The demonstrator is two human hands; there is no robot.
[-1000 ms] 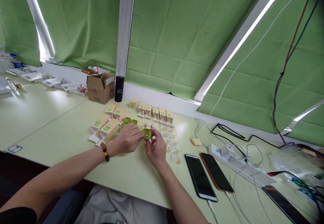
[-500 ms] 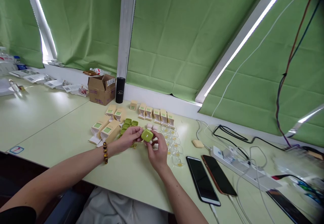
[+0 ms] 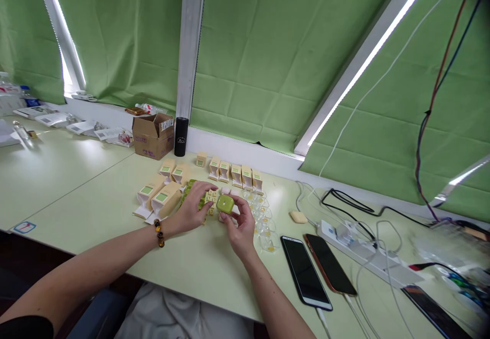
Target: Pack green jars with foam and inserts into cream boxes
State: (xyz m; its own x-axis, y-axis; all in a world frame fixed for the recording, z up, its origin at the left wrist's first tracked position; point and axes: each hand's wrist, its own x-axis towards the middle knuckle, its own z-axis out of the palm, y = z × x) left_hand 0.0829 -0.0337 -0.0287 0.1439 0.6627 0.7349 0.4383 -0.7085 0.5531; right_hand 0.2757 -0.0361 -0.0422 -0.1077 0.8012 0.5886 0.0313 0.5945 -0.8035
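Observation:
My right hand (image 3: pixel 240 222) grips a small rounded green case (image 3: pixel 225 204) between thumb and fingers, held above the table. To its left my left hand (image 3: pixel 196 205) has thumb and fingers apart and nothing in it. Below and behind the left hand lie several similar green pieces (image 3: pixel 190 186), partly hidden by it. Small yellow pieces (image 3: pixel 210 199) lie between the hands; their kind is too small to tell. Pale rounded pieces (image 3: pixel 225 190) show behind the held case. Several transparent plastic pieces with yellow spots (image 3: pixel 265 225) stand right of my right hand.
Several small beige boxes (image 3: pixel 236 175) stand in a row at the back, with larger ones (image 3: pixel 167 197) at left. A carton (image 3: pixel 153 137) and a black tumbler (image 3: pixel 181 136) stand behind. To the right lie phones (image 3: pixel 306 272), a power strip (image 3: pixel 367 255) and cables.
My left hand has let go of the green case and moved slightly left, its fingers spreading. My right hand keeps hold of the case, which has shifted slightly right.

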